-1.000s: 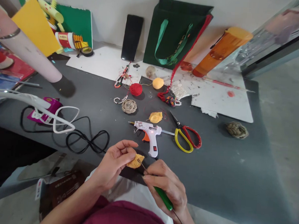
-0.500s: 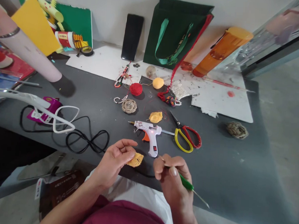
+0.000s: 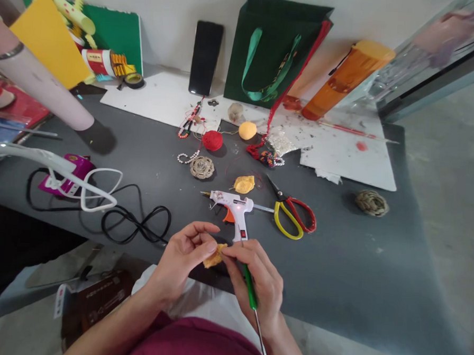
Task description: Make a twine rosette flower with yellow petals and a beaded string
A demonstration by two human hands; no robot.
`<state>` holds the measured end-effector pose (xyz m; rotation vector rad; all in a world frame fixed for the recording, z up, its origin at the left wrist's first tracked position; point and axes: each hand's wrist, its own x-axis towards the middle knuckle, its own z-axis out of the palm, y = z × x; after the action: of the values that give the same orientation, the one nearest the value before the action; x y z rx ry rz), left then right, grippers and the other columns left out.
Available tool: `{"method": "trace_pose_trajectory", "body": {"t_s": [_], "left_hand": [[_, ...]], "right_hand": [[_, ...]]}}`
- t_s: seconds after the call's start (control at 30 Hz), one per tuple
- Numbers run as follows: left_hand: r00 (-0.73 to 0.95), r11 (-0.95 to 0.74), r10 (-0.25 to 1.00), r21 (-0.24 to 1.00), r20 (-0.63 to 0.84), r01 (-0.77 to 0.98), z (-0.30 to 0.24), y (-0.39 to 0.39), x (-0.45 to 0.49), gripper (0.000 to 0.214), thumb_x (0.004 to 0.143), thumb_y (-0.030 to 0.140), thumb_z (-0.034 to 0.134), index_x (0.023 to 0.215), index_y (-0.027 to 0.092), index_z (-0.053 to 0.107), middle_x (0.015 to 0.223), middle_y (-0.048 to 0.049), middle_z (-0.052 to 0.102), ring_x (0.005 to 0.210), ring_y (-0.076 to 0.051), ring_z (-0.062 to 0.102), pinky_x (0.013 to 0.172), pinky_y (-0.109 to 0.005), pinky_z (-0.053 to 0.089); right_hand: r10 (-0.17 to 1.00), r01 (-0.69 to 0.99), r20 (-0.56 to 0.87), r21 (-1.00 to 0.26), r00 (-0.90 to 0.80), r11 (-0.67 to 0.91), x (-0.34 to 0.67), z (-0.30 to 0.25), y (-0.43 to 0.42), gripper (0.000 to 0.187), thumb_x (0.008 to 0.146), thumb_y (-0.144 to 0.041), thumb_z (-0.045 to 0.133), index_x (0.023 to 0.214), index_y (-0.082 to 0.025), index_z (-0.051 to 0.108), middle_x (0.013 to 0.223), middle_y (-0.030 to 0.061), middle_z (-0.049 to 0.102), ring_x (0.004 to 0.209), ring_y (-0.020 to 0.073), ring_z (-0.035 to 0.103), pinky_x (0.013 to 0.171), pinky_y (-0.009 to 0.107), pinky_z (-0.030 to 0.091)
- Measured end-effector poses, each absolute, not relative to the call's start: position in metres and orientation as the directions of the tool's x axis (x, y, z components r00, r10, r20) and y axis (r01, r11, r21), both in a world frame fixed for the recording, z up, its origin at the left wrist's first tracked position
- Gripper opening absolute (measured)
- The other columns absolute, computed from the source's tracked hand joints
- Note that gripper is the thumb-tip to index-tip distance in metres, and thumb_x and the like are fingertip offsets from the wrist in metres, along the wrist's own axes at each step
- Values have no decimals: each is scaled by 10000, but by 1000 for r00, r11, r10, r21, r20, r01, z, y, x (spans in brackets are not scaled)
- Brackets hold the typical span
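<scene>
Between the thumb and fingers of my left hand (image 3: pixel 185 254) is a small yellow crocheted piece (image 3: pixel 213 258). My right hand (image 3: pixel 259 282) is closed around a green-handled crochet hook (image 3: pixel 250 288), its thin metal shaft pointing down toward my lap. The right thumb and forefinger meet the right edge of the yellow piece, and the hook's other end is hidden among the fingers. Just beyond my hands lies a white glue gun (image 3: pixel 235 206) with a small red light lit. A second yellow crocheted piece (image 3: pixel 244 184) rests behind it, beside red-and-yellow-handled scissors (image 3: pixel 294 215).
Farther back are a red yarn ball (image 3: pixel 212 140), a yellow yarn ball (image 3: pixel 247 130) and a beige crocheted rosette (image 3: pixel 201 167). A black cable (image 3: pixel 139 222) coils at left near a purple power strip (image 3: pixel 68 176). A phone (image 3: pixel 205 58) and green bag (image 3: pixel 275 52) stand against the wall.
My right hand has moved left to the yellow piece, and its fingertips now touch it. The crochet hook has swung to a steeper angle. My left hand stays nearly in place.
</scene>
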<state>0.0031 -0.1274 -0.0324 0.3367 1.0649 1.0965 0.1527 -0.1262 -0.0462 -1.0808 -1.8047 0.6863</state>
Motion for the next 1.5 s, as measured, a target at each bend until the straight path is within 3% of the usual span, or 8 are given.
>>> {"method": "trace_pose_trajectory", "body": {"t_s": [0.27, 0.77, 0.93, 1.07, 1.3, 1.5], "left_hand": [[18, 462, 838, 690, -546, -558, -32, -126, 6, 350, 626, 315, 859, 874, 140, 684, 595, 39, 566, 544, -74, 478, 549, -219, 377], [-31, 434, 835, 691, -550, -578, -30, -128, 10, 358, 612, 307, 873, 865, 140, 682, 599, 35, 584, 582, -80, 507, 591, -217, 403], [-11, 430, 845, 691, -535, -581, -32, -129, 11, 379, 611, 322, 879, 882, 143, 683, 603, 40, 593, 585, -71, 521, 599, -203, 414], [29, 422, 876, 735, -482, -531, -34, -133, 11, 347, 683, 347, 834, 930, 148, 694, 634, 37, 595, 601, -65, 529, 606, -196, 424], [109, 405, 903, 743, -415, -532, -31, -135, 13, 382, 673, 276, 846, 1000, 175, 674, 694, 28, 620, 653, -79, 555, 639, -216, 452], [175, 412, 909, 755, -378, -511, -22, -136, 9, 407, 708, 316, 814, 1059, 177, 660, 726, 18, 625, 666, -93, 562, 665, -242, 466]], "right_hand": [[811, 397, 529, -708, -251, 585, 157, -54, -128, 233, 878, -56, 585, 1026, -217, 665, 813, 39, 599, 699, 152, 607, 621, 280, 536], [863, 354, 458, -787, -212, 505, 156, -51, -131, 180, 876, -52, 588, 956, -212, 615, 830, 21, 586, 729, 138, 602, 678, 252, 529], [956, 340, 275, -893, -106, 295, 154, -47, -129, 113, 897, -232, 591, 1002, -212, 629, 832, 29, 599, 693, 151, 594, 597, 255, 508], [983, 277, 169, -943, -71, 182, 148, -41, -125, 88, 889, -246, 603, 810, -219, 631, 746, 7, 604, 659, 142, 589, 611, 256, 491], [988, -88, -128, -987, -88, -136, 146, -34, -127, 210, 896, -371, 614, 769, -204, 602, 665, -18, 596, 547, 106, 560, 530, 220, 468], [980, -204, -182, -959, -81, -195, 146, -35, -126, 263, 846, -408, 679, 707, -198, 603, 598, -32, 571, 514, 97, 519, 498, 203, 443]]}}
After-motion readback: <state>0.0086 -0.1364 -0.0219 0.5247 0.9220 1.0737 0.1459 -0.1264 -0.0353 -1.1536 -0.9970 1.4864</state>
